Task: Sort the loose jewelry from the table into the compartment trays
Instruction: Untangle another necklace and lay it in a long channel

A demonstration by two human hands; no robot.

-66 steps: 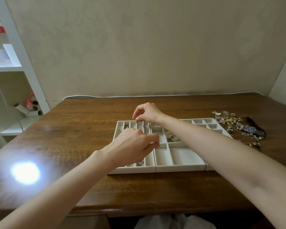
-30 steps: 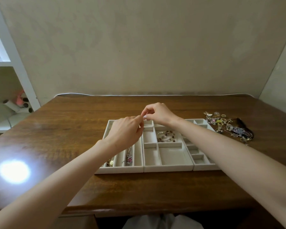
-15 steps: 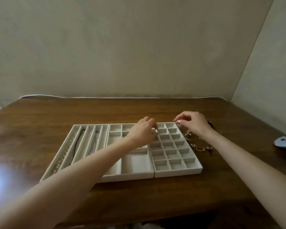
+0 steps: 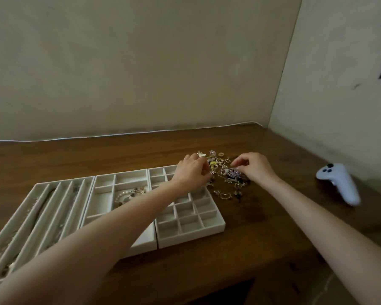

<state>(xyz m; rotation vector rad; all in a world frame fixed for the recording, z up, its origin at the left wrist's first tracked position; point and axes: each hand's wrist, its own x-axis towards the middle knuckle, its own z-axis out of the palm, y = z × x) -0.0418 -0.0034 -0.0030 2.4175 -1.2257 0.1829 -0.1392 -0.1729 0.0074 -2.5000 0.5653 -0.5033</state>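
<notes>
Left hand (image 4: pixel 191 170) and right hand (image 4: pixel 254 168) had moved to the jewelry pile (image 4: pixel 228 176) beside the trays (image 4: pixel 191 236), fingers curled, grip unclear; most lay unsorted

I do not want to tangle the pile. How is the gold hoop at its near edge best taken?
Probably pinch its thin rim from above, coming from the near side: the gold hoop seems to lie flat, with bare table there.
</notes>
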